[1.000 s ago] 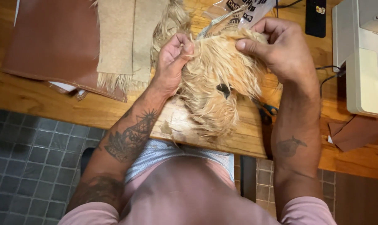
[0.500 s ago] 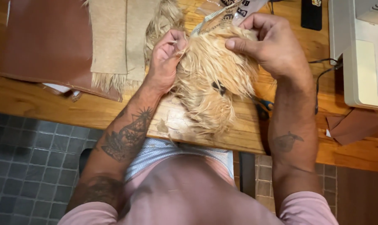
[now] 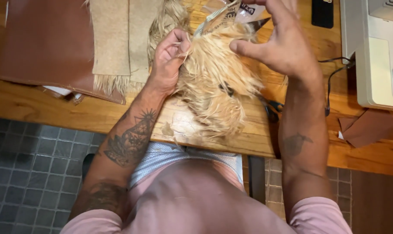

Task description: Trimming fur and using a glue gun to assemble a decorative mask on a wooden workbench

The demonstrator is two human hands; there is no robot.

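A wooden table carries a shaggy blond fur piece, its long axis running from the table's near edge away from the person, between the 2 hands. The left hand pinches its left edge shut. The right hand, fingers spread, touches its top right.

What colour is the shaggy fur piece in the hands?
Pale blond, seen in the head view: fur piece.
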